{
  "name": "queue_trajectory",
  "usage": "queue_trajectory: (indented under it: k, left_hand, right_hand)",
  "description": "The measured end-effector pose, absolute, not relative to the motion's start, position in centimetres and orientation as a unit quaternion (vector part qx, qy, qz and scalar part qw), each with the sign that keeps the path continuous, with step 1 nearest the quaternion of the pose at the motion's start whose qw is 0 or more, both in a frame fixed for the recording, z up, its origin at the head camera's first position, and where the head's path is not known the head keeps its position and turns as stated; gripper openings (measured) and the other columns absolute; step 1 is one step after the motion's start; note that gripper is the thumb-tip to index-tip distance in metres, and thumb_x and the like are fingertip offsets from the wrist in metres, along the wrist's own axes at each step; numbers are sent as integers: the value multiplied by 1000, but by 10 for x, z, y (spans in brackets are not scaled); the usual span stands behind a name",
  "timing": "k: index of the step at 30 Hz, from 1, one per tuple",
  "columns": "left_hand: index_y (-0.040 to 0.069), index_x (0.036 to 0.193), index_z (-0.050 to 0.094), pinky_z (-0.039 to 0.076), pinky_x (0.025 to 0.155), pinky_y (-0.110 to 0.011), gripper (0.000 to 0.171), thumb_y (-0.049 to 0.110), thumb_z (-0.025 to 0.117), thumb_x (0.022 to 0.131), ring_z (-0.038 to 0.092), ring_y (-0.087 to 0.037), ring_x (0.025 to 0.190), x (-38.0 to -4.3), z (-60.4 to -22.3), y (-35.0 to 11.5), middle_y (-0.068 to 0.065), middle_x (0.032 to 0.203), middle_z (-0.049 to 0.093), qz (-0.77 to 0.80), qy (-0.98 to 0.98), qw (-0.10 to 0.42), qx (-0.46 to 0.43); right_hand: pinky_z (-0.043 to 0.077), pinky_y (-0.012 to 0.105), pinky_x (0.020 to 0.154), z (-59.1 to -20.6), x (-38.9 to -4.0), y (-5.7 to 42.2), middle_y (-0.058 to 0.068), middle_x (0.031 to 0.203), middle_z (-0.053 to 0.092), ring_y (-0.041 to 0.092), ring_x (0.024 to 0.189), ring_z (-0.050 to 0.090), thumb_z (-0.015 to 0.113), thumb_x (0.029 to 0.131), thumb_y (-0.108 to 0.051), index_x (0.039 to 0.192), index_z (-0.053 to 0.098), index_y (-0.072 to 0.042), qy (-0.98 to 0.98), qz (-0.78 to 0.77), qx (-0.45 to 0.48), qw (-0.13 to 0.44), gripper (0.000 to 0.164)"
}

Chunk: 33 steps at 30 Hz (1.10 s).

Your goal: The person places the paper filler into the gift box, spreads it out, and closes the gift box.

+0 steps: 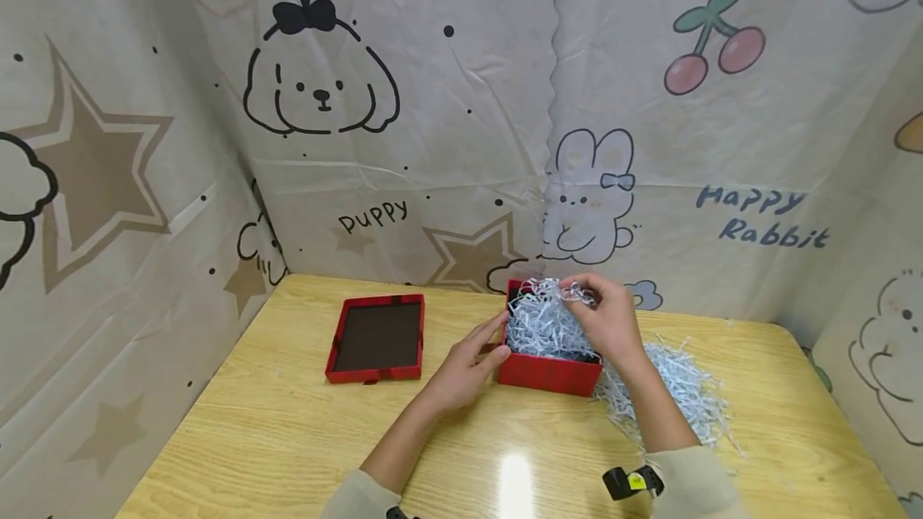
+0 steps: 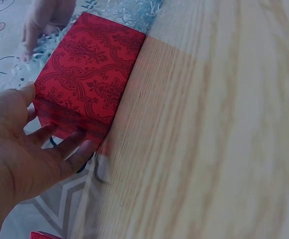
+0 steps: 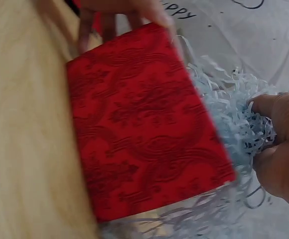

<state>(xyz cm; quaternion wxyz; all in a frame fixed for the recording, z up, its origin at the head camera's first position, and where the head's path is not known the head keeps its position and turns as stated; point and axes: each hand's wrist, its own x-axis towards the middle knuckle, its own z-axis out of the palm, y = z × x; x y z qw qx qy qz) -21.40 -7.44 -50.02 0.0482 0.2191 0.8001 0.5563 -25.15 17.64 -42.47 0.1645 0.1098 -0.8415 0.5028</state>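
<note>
First, at left, a shallow red lid (image 1: 378, 335) lies dark inside up on the surface (image 1: 288, 415); next the left hand (image 1: 461, 371), its arm slanting inward, rests loosely extended fingers against the red box (image 1: 551, 375), heaped with pale shredded paper (image 1: 541, 327); the right hand (image 1: 609, 323), arched over it, pinches strands, with a loose pile (image 1: 681, 383) beside the box.
</note>
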Motion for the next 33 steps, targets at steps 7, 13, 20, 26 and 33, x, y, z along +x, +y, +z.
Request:
queue_trajectory:
  k: [7,13,20,26,33]
  left_hand:
    - [34,167,33,46,115,-51,61,32,57,110,56,-32,140,-214,-502,-74,3,170,35,563,798,53,211]
    - [23,167,34,44,116,-54,61,22,57,111,54,-38,141,-208,-492,-71,-5,171,34,567,796,56,205]
    - [19,167,35,43,115,-57,60,21,57,111,54,-40,140,-202,-482,-69,-8,170,35,566,797,57,204]
    - [30,167,34,44,116,-54,61,29,57,111,56,-33,140,-212,-500,-71,2,170,34,565,796,53,209]
    - [35,167,32,44,116,-54,61,36,55,111,55,-31,140,-212,-500,-74,4,170,34,555,803,52,211]
  right_hand:
    - [59,43,87,-447,-250,172,12,109,76,28,99,68,75,93,4,104,78,-6,-896,398,139,139,15]
    - [59,52,94,-453,-247,169,13,109,75,31,104,70,78,92,4,103,78,-5,-924,330,161,110,14]
    - [58,53,95,-442,-240,178,10,112,76,29,105,69,81,92,-1,108,78,-9,-912,356,170,106,18]
    - [58,52,92,-426,-228,195,10,118,74,31,106,68,81,94,-8,117,76,-9,-911,366,167,97,24]
    - [50,67,101,-412,-214,221,15,136,67,43,127,58,81,95,-12,131,71,-9,-919,351,167,62,38]
